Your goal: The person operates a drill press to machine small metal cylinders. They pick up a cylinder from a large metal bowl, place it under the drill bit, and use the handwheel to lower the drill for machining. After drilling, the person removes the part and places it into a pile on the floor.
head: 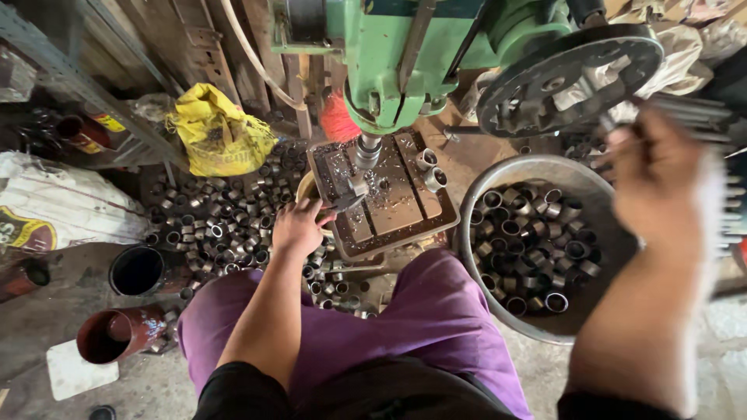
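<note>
The left hand [297,226] reaches to the slotted steel table [405,204] of the green-painted drill press [405,54], its fingers pinched on a small dark metal clamp tool [342,202] that grips a short silver metal tube section [358,187] directly beneath the chuck [366,151]. Two more short tube pieces [429,169] stand at the table's far right corner, well clear of the clamp.

The right hand [661,183] is raised beside the black spoked feed wheel [568,78] — it is motion-blurred, so I cannot tell whether it closes on a handle.

Below that hand sits a wide grey metal basin [475,194] filled with cut tube rings. A loose heap of similar rings [226,222] covers the floor left of the table, near a crumpled yellow plastic bag [218,132] and two rust-red pipe lengths [117,333] — the person's purple-clad knees [420,311] frame the table.
</note>
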